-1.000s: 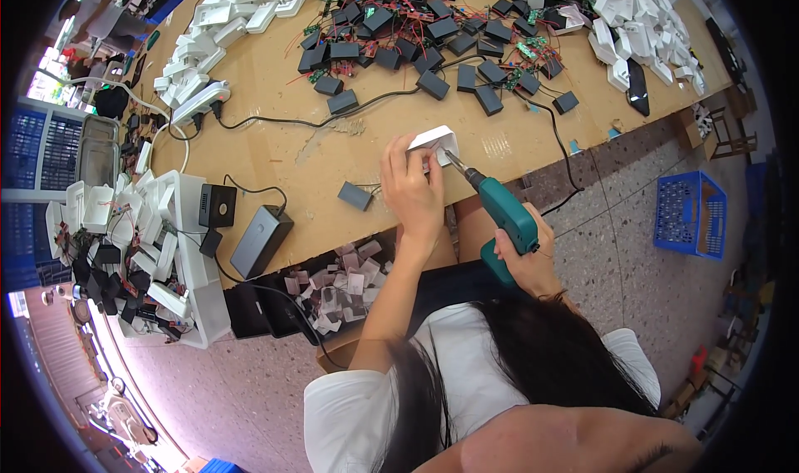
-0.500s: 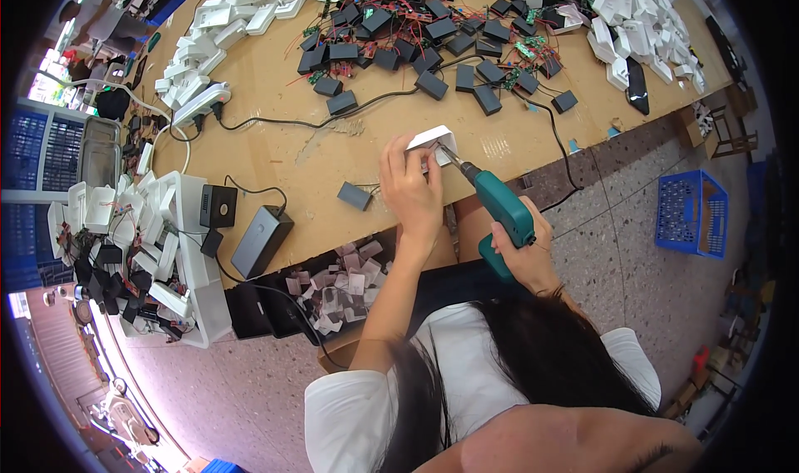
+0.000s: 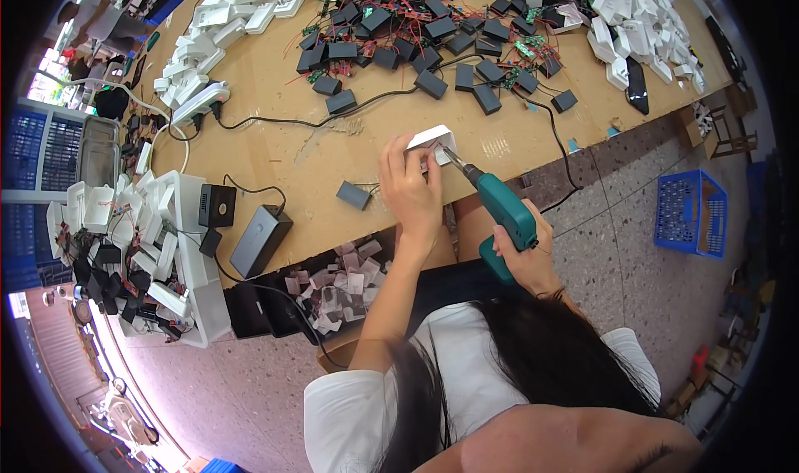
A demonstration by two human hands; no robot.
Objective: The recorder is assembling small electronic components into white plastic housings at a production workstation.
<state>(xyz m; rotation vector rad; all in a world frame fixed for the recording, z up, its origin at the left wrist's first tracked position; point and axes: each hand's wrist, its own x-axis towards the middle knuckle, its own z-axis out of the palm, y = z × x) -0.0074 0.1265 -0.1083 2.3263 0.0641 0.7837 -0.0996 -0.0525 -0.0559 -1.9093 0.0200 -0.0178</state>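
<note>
Driver (image 3: 508, 219) is sitting in the right hand (image 3: 526, 257), fingers closed around its grip, bit touching the white case (image 3: 433, 138). Left hand (image 3: 409, 186) is pressing this case on the table (image 3: 283, 153), fingers wrapped over it. Keeping the bit straight seems important. Black modules (image 3: 416, 49) are lying beyond.

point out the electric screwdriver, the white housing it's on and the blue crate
screwdriver (image 3: 509, 217): head view, on its teal body.
white housing (image 3: 434, 135): head view, on its top face above the left hand's fingers.
blue crate (image 3: 690, 213): head view, on its mesh wall, on the floor at right.
</note>
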